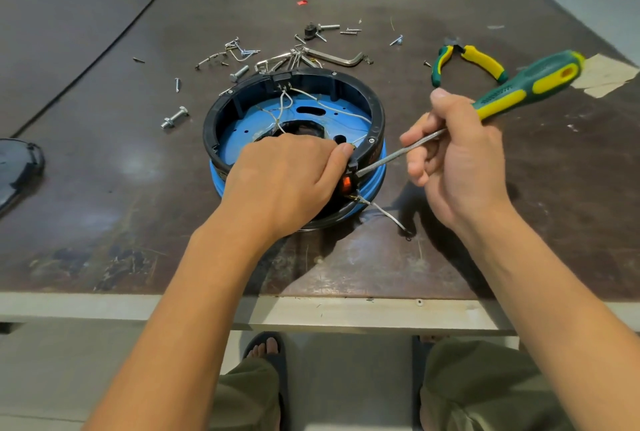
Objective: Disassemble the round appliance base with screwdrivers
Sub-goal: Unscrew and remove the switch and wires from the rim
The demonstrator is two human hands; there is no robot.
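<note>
We look down on a dark brown worktop that fills most of the view. Near its middle, just ahead of our arms, sits the round base: a black ring over a blue lower rim, open on top, with a blue plate inside.

Our left hand lies over the near side of the base. Its fingers curl down inside the ring and the thumb presses on the rim, so it grips the wall.

Our right hand, raised to the right of the base, holds the screwdriver. Its fingers are curled around the metal shaft just below the green and yellow handle, with the thumb up against the handle. The shaft slants down and left, and its tip meets the black rim beside the left thumb.

A dark lid lies at the worktop's left edge, well apart from the base. Green and yellow pliers rest beyond the right hand, near a scrap of tan paper. A bent hex key lies just behind the base.

Thin white wires cross the blue plate. A bolt lies left of the base. An orange switch shows in the wall just below the screwdriver tip. Loose screws are scattered behind the base.
</note>
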